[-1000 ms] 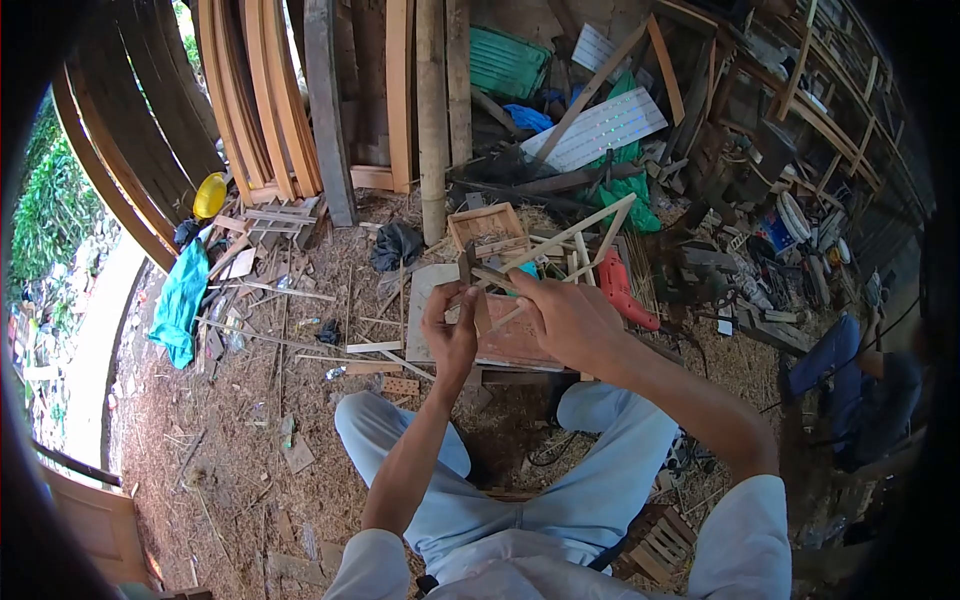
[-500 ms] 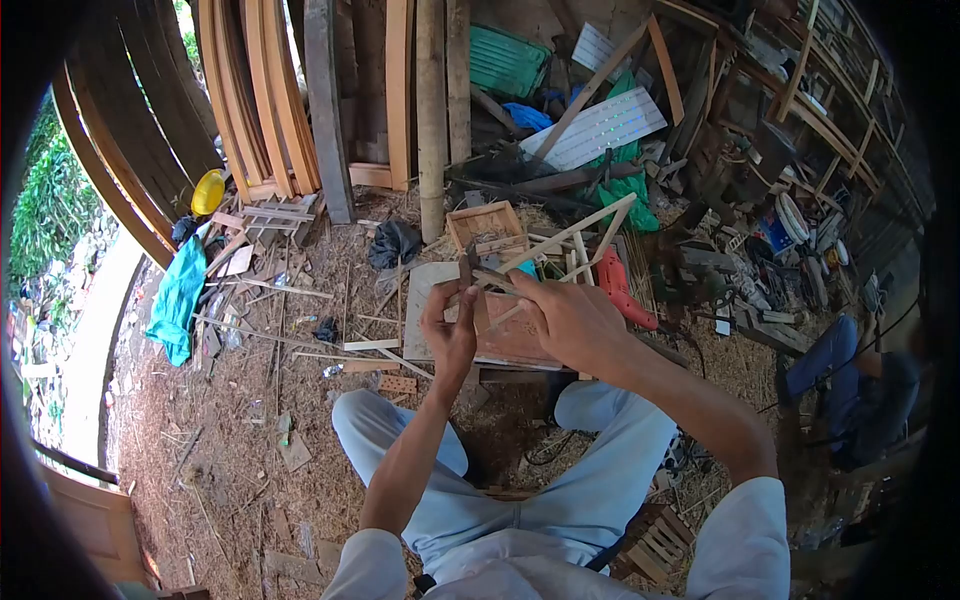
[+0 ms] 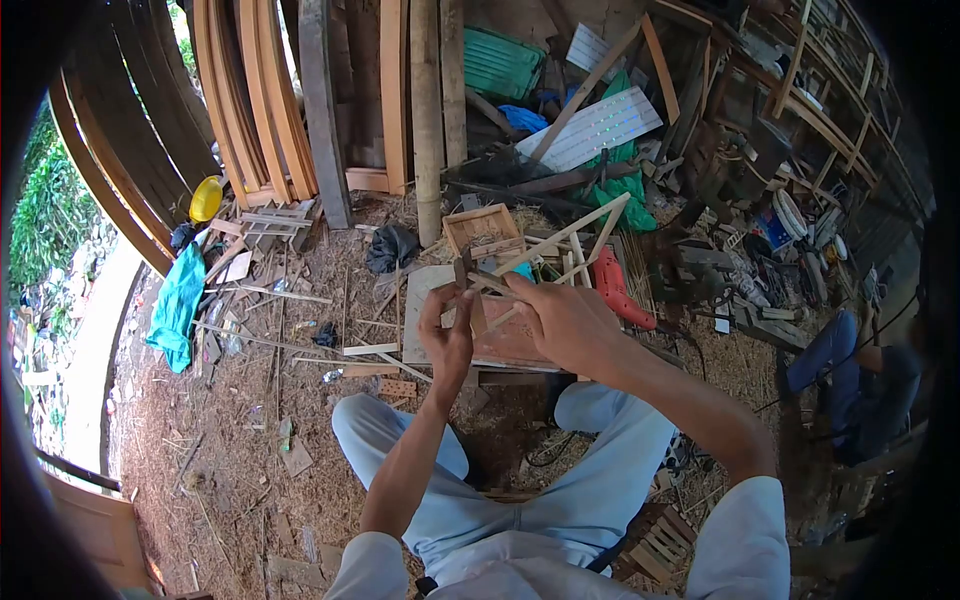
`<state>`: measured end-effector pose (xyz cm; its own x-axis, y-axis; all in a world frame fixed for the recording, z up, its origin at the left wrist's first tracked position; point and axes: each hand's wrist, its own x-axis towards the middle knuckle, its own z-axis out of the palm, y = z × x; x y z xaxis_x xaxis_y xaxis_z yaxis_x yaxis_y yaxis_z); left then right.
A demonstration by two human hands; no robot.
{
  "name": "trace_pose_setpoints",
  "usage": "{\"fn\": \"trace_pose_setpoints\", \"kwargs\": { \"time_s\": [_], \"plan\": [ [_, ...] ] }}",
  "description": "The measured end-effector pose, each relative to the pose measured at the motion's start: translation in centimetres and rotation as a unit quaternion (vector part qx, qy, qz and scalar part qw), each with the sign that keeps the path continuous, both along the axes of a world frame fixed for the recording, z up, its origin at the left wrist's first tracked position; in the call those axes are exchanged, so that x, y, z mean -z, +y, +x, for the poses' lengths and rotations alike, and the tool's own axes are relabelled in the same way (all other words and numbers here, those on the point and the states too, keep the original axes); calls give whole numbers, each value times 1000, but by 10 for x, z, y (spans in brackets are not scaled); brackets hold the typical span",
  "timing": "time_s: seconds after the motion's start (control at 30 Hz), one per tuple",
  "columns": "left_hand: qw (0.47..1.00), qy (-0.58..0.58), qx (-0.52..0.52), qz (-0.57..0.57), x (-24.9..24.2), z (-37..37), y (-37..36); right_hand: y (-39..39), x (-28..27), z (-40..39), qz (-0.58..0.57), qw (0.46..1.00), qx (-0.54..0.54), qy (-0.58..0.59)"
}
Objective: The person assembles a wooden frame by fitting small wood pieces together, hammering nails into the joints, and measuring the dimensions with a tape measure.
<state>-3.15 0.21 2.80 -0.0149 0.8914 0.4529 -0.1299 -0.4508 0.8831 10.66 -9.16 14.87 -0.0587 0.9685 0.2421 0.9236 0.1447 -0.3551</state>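
My right hand (image 3: 580, 325) is closed around the handle of what looks like a hammer (image 3: 463, 268), its dark head pointing left. Right by that head, my left hand (image 3: 448, 335) has its thumb and fingers pinched together; what they hold is too small to make out. A narrow piece of wood (image 3: 478, 316) shows just beside the left thumb. Both hands are above a low work surface with a reddish board (image 3: 515, 344) on it. Behind my right hand stand thin joined wooden strips (image 3: 606, 222), with a red power tool (image 3: 620, 288) to their right.
A shallow wooden box (image 3: 484, 224) lies beyond the hands, near a bamboo post (image 3: 427, 130). Wood shavings and offcuts cover the floor (image 3: 230, 420). A black bag (image 3: 391, 248) lies left of the post. Another person's leg (image 3: 825, 355) is at the right.
The view has shifted slightly. The hammer head sits a little lower and nearer my left fingers; both hands keep nearly the same pose.
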Motion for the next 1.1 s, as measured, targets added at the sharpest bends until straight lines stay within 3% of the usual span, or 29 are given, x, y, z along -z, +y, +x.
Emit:
{"fn": "trace_pose_setpoints", "kwargs": {
  "time_s": [0.17,0.23,0.27,0.33,0.37,0.43,0.57,0.63,0.67,0.73,0.83,0.93,1.0,1.07,1.1],
  "plan": [
    [1000,-18,12,8,1,0,-1,0,3,-1,67,996,-4,53],
    [999,23,8,-22,2,-2,3,-1,-3,-1,-45,999,0,-27],
    [1000,22,11,-19,2,-1,2,-1,1,0,-43,999,3,-27],
    [999,-27,23,-5,0,1,2,2,9,0,98,994,-11,39],
    [1000,-21,3,23,2,2,3,1,10,0,97,994,-13,39],
    [1000,2,-5,1,-3,0,0,-1,3,-2,-42,999,4,-29],
    [1000,-14,7,-16,0,1,2,2,2,-1,-8,1000,-6,-25],
    [1000,-15,3,-8,2,2,3,5,8,-1,107,994,-18,15],
    [1000,-13,-1,-2,2,1,3,6,7,-1,106,994,-19,15],
    [1000,15,-12,-2,2,-2,1,4,3,-2,-7,1000,-17,-15],
    [1000,9,-5,4,6,2,6,3,4,-3,84,996,-23,17],
    [1000,13,-2,-14,5,-1,3,1,2,-5,-22,1000,-11,7],
    [998,49,-8,-27,2,-3,2,1,0,-4,-20,1000,-9,-5],
    [1000,-22,12,-9,0,1,2,1,-3,-3,-16,1000,-6,-21],
    [1000,-23,11,-10,-1,1,1,1,-3,-5,38,998,-9,46]
  ]
}}
